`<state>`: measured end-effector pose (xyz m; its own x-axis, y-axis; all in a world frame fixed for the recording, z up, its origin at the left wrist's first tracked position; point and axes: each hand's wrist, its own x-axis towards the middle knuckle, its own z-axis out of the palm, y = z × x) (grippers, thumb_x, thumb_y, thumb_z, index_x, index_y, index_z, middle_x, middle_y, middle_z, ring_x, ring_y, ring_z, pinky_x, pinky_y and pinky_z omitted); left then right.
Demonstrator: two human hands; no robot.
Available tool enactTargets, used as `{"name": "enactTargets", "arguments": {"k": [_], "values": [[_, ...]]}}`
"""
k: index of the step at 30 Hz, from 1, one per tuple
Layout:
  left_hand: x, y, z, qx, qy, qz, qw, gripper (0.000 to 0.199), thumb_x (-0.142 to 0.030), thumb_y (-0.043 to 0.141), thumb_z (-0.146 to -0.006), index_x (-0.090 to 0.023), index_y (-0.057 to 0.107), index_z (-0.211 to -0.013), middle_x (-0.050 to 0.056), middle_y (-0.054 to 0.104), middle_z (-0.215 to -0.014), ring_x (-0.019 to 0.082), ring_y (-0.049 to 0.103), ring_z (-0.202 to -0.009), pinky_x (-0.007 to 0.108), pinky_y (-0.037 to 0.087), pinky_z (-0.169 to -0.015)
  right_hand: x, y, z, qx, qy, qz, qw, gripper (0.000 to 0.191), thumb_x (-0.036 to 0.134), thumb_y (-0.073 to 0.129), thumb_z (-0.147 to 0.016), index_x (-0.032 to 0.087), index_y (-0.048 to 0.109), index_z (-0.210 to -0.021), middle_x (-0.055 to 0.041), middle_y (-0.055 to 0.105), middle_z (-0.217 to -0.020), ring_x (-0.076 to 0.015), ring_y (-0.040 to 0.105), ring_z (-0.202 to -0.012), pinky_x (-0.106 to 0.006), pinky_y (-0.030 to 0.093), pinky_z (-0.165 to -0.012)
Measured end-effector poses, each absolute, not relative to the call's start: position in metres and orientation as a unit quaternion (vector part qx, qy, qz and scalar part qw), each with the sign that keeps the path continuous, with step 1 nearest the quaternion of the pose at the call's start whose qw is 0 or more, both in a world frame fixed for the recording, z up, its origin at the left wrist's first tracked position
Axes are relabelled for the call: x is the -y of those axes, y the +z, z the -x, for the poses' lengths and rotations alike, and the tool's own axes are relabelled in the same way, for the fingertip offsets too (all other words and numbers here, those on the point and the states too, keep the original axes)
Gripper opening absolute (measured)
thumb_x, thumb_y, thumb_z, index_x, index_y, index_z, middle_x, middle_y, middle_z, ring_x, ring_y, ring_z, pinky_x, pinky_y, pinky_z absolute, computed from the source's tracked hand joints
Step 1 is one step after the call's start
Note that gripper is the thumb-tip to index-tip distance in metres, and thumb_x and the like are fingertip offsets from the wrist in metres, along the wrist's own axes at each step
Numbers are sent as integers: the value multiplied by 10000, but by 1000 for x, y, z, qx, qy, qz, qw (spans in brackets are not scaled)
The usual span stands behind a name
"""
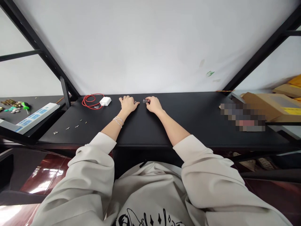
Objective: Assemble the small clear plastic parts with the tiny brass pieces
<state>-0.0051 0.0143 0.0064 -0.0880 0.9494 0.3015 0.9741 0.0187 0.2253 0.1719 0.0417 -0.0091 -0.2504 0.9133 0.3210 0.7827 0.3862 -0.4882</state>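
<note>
Both arms reach to the back of the black tabletop. My left hand rests palm down there, fingers spread and thumb out to the right. A small greyish bit shows by its thumb; its kind is too small to tell. Across a narrow gap, my right hand is closed, with thumb and fingertips around a small grey piece. Just left of those fingertips lies another small grey piece. What lies beneath both palms is hidden.
A white power adapter with a coiled red cable sits left. Several tiny metal bits lie nearer the front left. Beyond the frame are a power strip and green screwdriver. Cardboard boxes stand right, beside a blurred-out item.
</note>
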Motion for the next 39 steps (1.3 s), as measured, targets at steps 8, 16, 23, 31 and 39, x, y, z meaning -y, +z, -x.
{"name": "enactTargets", "arguments": {"k": [8, 16, 23, 31, 39], "values": [[-13, 10, 20, 711, -199, 675, 3, 352, -576, 706, -855, -226, 737, -859, 140, 677, -1130, 388, 515, -1207, 556, 291, -1067, -46, -13, -175, 773, 121, 551, 292, 363, 137, 646, -911, 173, 736, -1260, -116, 734, -1144, -260, 675, -1072, -358, 504, -1014], [-15, 14, 31, 721, -184, 668, -28, 266, -513, 742, -816, -251, 747, -862, 102, 735, -1146, 383, 555, -1196, 564, 318, -1060, -50, -17, -177, 763, 127, 559, 300, 362, 170, 659, -920, 167, 726, -1276, -107, 735, -1081, -265, 668, -1068, -370, 503, -1006], [-20, 20, 53, 733, -217, 636, -106, 107, -318, 667, -880, -271, 763, -883, 57, 794, -1091, 330, 653, -1157, 594, 297, -1099, -52, -18, -179, 749, 147, 567, 311, 395, 144, 680, -877, 173, 725, -1268, -101, 735, -1073, -255, 674, -1054, -362, 512, -995], [-23, 21, 65, 733, -250, 617, -142, 106, -235, 690, -823, -272, 785, -854, 68, 804, -1035, 349, 672, -1143, 627, 336, -1074, -53, -20, -179, 746, 148, 567, 316, 415, 112, 668, -859, 170, 724, -1266, -99, 738, -1077, -255, 678, -1053, -361, 512, -996], [-23, 15, 53, 744, -233, 620, -88, 261, -512, 718, -844, -257, 757, -879, 99, 783, -1118, 362, 647, -1183, 593, 325, -1096, -55, -22, -179, 744, 150, 567, 321, 409, 119, 686, -857, 164, 722, -1262, -98, 748, -1061, -252, 684, -1051, -353, 517, -984]]}}
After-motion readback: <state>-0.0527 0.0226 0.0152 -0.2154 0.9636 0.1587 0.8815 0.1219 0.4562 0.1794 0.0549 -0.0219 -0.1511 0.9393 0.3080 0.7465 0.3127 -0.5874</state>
